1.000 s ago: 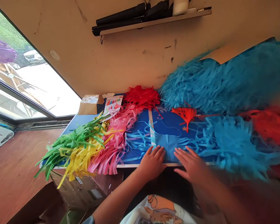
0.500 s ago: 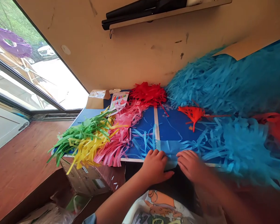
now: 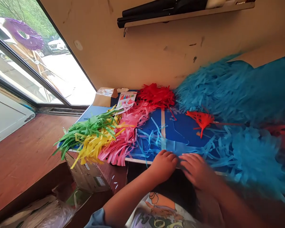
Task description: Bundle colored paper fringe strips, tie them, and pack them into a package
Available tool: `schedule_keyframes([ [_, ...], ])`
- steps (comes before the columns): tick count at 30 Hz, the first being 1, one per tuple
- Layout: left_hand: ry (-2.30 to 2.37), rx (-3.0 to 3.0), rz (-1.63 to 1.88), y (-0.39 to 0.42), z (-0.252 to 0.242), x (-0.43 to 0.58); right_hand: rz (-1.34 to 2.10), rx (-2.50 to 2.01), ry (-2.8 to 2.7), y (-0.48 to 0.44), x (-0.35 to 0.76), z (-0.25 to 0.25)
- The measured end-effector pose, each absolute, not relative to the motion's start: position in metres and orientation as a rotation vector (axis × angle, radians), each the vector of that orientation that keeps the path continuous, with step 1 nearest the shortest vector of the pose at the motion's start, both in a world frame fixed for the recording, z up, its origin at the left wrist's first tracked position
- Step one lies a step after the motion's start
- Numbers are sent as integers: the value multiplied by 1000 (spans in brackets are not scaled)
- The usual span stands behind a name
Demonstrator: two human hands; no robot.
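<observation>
My left hand point(image 3: 165, 164) and my right hand point(image 3: 195, 169) sit side by side at the near edge of the blue table point(image 3: 185, 128). Both have curled fingers pinching a light blue fringed paper piece point(image 3: 178, 147) between them. The paper's strips fan out left and right over the table. A small red tassel point(image 3: 201, 119) lies just beyond it.
Fringed paper bundles lie to the left: green point(image 3: 85, 131), yellow point(image 3: 95, 147), pink point(image 3: 123, 139) and red point(image 3: 156, 94). A big blue fringe heap point(image 3: 228, 91) fills the right. A cardboard box point(image 3: 90, 177) stands under the table's left corner. A shelf point(image 3: 180, 14) hangs on the wall.
My hands went from lying flat on the blue paper to curling together and gathering it at the table's edge. The view shifted left.
</observation>
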State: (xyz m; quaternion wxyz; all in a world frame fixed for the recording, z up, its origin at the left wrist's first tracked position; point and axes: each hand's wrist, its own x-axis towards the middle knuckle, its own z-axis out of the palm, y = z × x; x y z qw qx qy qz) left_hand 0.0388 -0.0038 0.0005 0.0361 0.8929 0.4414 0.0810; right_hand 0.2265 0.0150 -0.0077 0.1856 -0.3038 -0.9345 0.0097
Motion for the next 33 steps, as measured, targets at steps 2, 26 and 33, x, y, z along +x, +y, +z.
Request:
schedule_keyframes([
  [2, 1306, 2780, 286, -5, -10, 37, -42, -803, -2597, 8, 229, -21],
  [26, 1851, 2375, 76, 28, 12, 37, 611, -1762, -2474, 70, 209, 11],
  [33, 1924, 2364, 103, 28, 12, 39, 662, -1839, -2422, 84, 210, 6],
])
